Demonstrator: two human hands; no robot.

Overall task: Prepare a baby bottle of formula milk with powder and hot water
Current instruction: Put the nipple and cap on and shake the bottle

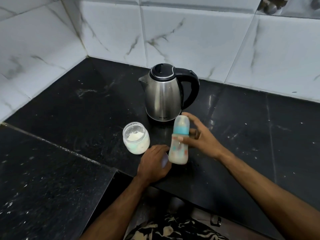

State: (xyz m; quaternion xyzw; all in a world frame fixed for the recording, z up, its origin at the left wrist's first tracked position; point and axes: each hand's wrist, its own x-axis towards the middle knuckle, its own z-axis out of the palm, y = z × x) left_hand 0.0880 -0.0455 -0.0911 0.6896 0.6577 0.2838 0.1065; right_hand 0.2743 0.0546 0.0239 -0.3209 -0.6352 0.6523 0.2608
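Steel kettle [161, 94], logo unreadable, right hand [200, 137] fingers gripping baby bottle [179, 141], left hand [154, 163] fingers curled on pale lid [164, 161].

Single head view, looking forward and steeply down from above onto a black counter [72, 108] corner. Wide-angle; tiled walls [190, 32] far and left, both forearms entering from near edge. Close range.

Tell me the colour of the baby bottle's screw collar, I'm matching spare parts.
Light blue, a turquoise shade, on the baby bottle held by the right hand; seen in the head view.
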